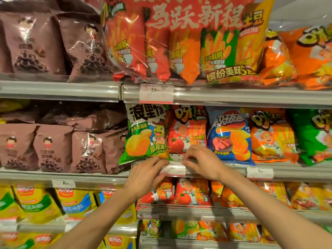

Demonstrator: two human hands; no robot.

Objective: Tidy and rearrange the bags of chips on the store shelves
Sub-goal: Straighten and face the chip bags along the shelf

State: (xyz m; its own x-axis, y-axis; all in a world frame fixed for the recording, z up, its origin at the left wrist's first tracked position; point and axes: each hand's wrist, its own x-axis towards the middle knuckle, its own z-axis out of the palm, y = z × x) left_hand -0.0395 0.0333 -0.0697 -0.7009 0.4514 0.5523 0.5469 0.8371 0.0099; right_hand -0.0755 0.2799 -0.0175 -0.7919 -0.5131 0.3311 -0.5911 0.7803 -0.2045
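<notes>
A green chip bag (145,135) stands on the middle shelf and leans left over the rail. To its right stand a red tomato bag (188,128), a blue bag (230,133) and an orange bag (273,135). Both of my hands are at the shelf's front rail below the green and red bags. My left hand (149,174) pinches the left end of a white price tag (173,169), fingers above and thumb under it, just below the green bag's bottom corner. My right hand (201,161) curls over the tag's right end.
Brown snack bags (53,148) fill the left half of the middle shelf. Above sit a big multi-pack (179,42) and a 19.90 price tag (156,93). Lower shelves hold yellow bags (45,203) and red-orange bags (188,193). A second price tag (260,172) sits on the rail to the right.
</notes>
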